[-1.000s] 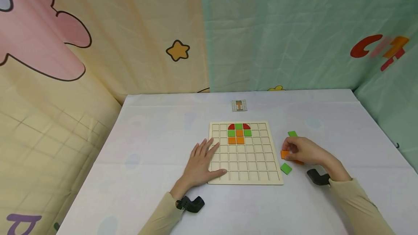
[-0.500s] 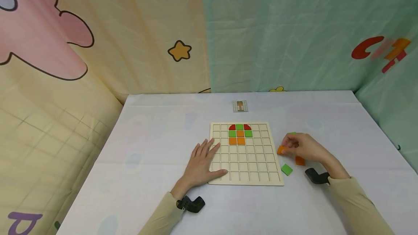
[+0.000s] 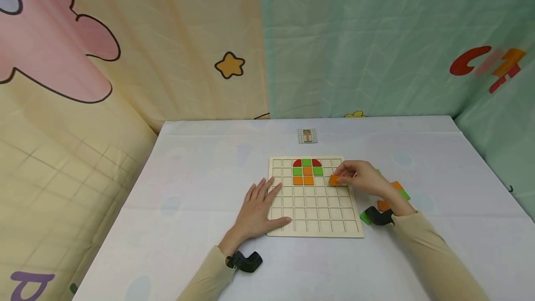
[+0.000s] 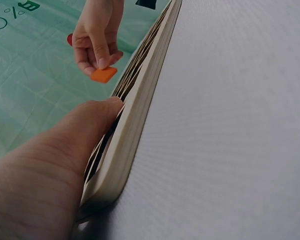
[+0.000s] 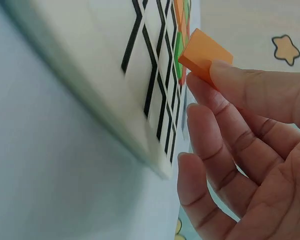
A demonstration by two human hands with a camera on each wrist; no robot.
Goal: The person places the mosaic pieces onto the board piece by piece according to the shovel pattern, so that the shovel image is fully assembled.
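A pale wooden board (image 3: 315, 208) with a square grid lies on the table. In its upper rows sit red rounded pieces (image 3: 297, 163), green squares (image 3: 306, 162) and orange squares (image 3: 298, 180). My left hand (image 3: 256, 208) rests on the board's left side with fingers spread; its thumb (image 4: 97, 117) lies along the near edge in the left wrist view. Over the board's right part, my right hand (image 3: 361, 178) pinches an orange square tile (image 5: 206, 52) between thumb and forefinger. The tile is tilted above the grid, to the right of the laid pieces.
Loose tiles lie right of the board, partly hidden by the right arm: an orange tile (image 3: 382, 206), a green tile (image 3: 365, 218) and several more. A small picture card (image 3: 307, 136) lies beyond the board. Patterned curtains (image 3: 368, 36) hang behind the table.
My right hand has lifted the orange tile from the loose pieces and moved left over the board, uncovering more tiles. My left hand has stayed in place.
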